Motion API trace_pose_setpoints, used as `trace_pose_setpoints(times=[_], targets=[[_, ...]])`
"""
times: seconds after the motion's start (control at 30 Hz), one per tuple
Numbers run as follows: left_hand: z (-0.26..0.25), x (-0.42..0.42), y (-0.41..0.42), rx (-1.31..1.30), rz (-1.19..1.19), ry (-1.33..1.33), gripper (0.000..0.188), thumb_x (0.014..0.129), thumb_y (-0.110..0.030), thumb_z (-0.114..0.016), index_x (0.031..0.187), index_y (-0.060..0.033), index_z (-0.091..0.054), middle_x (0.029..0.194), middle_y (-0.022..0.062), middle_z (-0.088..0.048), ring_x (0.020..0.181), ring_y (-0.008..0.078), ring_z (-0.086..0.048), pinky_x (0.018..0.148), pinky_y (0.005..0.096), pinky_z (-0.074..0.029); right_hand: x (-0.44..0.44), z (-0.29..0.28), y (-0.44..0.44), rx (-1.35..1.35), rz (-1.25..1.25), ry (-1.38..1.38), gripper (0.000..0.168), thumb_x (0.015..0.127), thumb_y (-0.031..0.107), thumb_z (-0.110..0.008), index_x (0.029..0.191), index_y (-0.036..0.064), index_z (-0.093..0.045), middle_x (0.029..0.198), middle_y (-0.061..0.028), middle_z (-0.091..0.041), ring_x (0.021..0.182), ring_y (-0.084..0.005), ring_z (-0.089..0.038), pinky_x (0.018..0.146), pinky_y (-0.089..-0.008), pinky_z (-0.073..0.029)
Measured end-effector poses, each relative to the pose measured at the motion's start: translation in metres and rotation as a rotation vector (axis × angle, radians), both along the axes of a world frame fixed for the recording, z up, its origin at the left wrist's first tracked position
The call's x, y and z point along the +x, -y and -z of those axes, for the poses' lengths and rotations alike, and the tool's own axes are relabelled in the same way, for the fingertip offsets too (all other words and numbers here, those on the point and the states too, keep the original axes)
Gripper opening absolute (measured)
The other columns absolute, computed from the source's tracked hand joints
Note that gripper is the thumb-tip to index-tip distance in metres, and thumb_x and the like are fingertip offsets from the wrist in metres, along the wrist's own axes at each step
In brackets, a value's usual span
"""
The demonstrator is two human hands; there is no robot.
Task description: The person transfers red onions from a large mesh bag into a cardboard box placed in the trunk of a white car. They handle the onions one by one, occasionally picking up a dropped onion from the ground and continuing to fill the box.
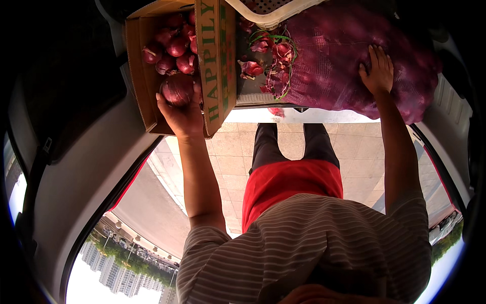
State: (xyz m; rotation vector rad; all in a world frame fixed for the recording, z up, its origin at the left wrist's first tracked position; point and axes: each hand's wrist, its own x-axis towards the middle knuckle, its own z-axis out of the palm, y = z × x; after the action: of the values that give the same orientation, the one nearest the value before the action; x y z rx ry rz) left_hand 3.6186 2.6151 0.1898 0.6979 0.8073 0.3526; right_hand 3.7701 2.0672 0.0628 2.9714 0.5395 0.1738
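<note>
A large red onion (177, 89) rests in my left hand (185, 121), the thumb and fingers curled around it from below. That hand is inside the near end of an open cardboard carton (137, 78), which bears printed writing on its side. Several smaller red onions (177, 47) lie further back in the carton. On the right, a full purple mesh sack (330, 57) lies on its side, with rounded shapes showing through the net. My right hand (381, 74) lies palm down on top of the sack, fingers slightly spread, gripping nothing.
Between carton and sack, onion skins (251, 69) and a green tie string (291, 53) lie on the vehicle's cargo floor. A pale plastic basket (265, 19) stands behind them. A white sill (246, 115) edges the opening, above tiled pavement (231, 152).
</note>
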Motion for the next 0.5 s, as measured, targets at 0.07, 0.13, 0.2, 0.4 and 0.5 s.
trace_pose_setpoints(times=[0.07,0.13,0.2,0.4,0.5], targets=[[0.015,-0.005,-0.005,0.049,0.005,0.017,0.065,0.094,-0.044,-0.073,0.145,-0.0112,-0.049,0.151,0.0112,-0.048,0.138,0.0357,-0.048,0.107,0.0587,-0.053,0.0,0.0,0.0,0.015,-0.017,0.014,0.073,0.092,0.045,-0.061,0.158,0.021,-0.041,0.158,-0.0037,-0.047,0.151,-0.021,-0.04,0.127,-0.0442,-0.027],[0.019,-0.009,-0.01,0.029,0.037,0.067,0.067,0.088,-0.041,-0.08,0.141,-0.0087,-0.053,0.151,0.01,-0.049,0.138,0.0333,-0.049,0.109,0.0561,-0.052,-0.001,0.001,-0.002,0.017,-0.019,0.016,0.073,0.092,0.045,-0.061,0.157,0.02,-0.041,0.158,-0.0039,-0.047,0.151,-0.0211,-0.04,0.127,-0.0444,-0.027],[0.022,-0.008,-0.01,0.084,0.08,0.072,0.07,0.088,-0.043,-0.081,0.141,-0.0085,-0.053,0.152,0.0098,-0.049,0.14,0.0327,-0.048,0.111,0.0535,-0.05,-0.001,0.0,0.001,0.009,-0.018,0.02,0.073,0.092,0.045,-0.061,0.157,0.02,-0.041,0.158,-0.0044,-0.048,0.15,-0.0213,-0.04,0.127,-0.0445,-0.027],[-0.007,-0.012,0.029,-0.01,-0.098,-0.146,0.064,0.104,-0.029,-0.064,0.155,-0.0032,-0.035,0.154,0.0212,-0.045,0.139,0.0331,-0.05,0.118,0.0444,-0.045,-0.005,0.005,0.008,0.047,-0.014,0.015,0.072,0.093,0.046,-0.06,0.157,0.02,-0.041,0.157,-0.0057,-0.048,0.15,-0.0217,-0.039,0.128,-0.0448,-0.026],[0.025,-0.032,0.108,0.92,0.285,-0.017,0.049,0.107,-0.01,-0.056,0.151,-0.0002,-0.038,0.151,0.019,-0.049,0.136,0.0282,-0.053,0.113,0.0401,-0.047,-0.004,0.002,0.009,0.037,0.008,-0.014,0.073,0.093,0.048,-0.06,0.158,0.022,-0.04,0.157,-0.0053,-0.048,0.151,-0.0213,-0.038,0.128,-0.0448,-0.025]])
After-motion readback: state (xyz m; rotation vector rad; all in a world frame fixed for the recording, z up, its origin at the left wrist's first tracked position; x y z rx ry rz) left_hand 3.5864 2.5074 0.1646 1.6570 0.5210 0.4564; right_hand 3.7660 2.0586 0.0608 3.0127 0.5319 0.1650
